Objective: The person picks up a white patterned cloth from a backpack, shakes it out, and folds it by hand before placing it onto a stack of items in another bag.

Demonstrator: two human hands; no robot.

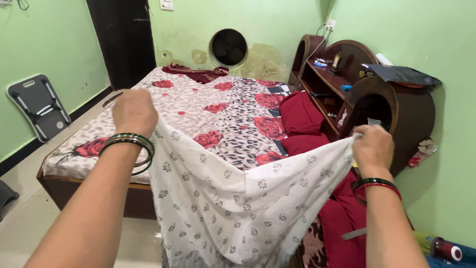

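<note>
I hold a white cloth (233, 198) printed with small grey flowers, stretched out in front of me above the bed. My left hand (134, 111) is closed on its upper left corner, with green bangles on that wrist. My right hand (372, 146) grips the upper right corner, and green and red bangles circle its wrist. The cloth sags between my hands and hangs down out of the bottom of the view.
A bed (218, 106) with a rose-and-spot printed sheet fills the middle. Red pillows (300, 116) lie by a dark wooden headboard shelf unit (347, 74) on the right. A dark door (124, 39) stands at the back, and a folded grey lap table (39, 104) leans on the left wall.
</note>
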